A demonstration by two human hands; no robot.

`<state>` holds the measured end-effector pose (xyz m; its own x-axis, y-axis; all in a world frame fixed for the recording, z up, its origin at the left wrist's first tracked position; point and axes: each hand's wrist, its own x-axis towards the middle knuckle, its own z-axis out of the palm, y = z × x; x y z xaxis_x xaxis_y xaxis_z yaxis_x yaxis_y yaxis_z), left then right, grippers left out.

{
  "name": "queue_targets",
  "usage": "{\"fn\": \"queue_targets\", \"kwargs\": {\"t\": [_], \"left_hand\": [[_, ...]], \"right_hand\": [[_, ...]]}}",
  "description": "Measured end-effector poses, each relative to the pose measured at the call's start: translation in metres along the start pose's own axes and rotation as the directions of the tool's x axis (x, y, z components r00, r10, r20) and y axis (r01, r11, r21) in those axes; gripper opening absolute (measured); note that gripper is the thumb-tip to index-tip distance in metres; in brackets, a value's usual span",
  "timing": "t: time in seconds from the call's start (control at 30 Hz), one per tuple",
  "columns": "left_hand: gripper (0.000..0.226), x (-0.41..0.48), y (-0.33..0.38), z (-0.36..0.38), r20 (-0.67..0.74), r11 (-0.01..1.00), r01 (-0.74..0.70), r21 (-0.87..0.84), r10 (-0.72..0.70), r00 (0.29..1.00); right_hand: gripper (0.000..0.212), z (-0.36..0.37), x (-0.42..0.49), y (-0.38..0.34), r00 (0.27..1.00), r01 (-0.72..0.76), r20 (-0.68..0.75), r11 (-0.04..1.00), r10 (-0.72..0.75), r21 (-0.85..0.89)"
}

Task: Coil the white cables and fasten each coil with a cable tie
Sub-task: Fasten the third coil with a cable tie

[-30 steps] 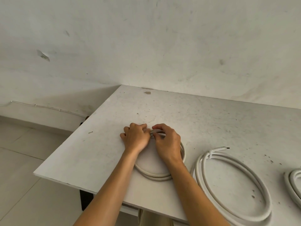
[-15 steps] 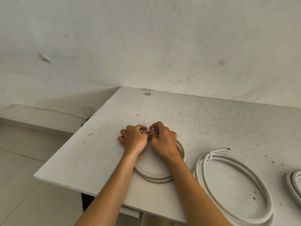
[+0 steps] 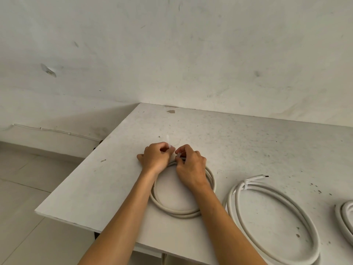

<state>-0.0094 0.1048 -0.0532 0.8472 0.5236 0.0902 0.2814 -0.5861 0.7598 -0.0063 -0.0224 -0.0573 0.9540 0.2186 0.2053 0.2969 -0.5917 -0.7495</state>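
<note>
On scuffed grey tabletop (image 3: 248, 138): round coil of smooth white cable (image 3: 177, 211), far arc under both hands. Left hand (image 3: 155, 157) fingers curled, pinching translucent cable tie (image 3: 168, 140); right hand (image 3: 191, 166) fingertips pinch coil's cable end (image 3: 179, 155).

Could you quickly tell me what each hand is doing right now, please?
Left hand: closed on the cable tie tail.
Right hand: closed, pinching the tie at the small coil.

Three coils on the table (image 3: 248, 142) — small coil (image 3: 177, 211) leftmost, tied coil (image 3: 277, 222) right
</note>
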Motion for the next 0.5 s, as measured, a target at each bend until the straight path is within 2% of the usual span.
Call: {"fn": "queue_targets", "kwargs": {"t": [0.07,0.17,0.3,0.5], "left_hand": [[0.019,-0.003,-0.006,-0.005,0.075,0.985,-0.035,-0.17,0.048,0.996],[0.017,-0.009,-0.014,-0.011,0.134,0.888,-0.066,-0.456,0.142,0.981],[0.02,-0.012,-0.016,-0.013,0.082,0.842,-0.159,-0.516,0.234,0.969],[0.021,-0.013,-0.016,-0.016,0.067,0.766,-0.192,-0.613,0.293,0.954]], "right_hand": [[0.02,-0.002,-0.001,-0.001,1.0,0.0,-0.015,0.999,0.0,0.046],[0.022,-0.005,-0.002,-0.001,0.999,0.001,-0.041,0.996,0.003,0.089],[0.024,-0.006,-0.004,-0.003,0.999,0.0,-0.051,0.996,0.005,0.094],[0.029,-0.009,-0.005,-0.006,0.995,-0.019,-0.093,0.99,0.032,0.139]]}}
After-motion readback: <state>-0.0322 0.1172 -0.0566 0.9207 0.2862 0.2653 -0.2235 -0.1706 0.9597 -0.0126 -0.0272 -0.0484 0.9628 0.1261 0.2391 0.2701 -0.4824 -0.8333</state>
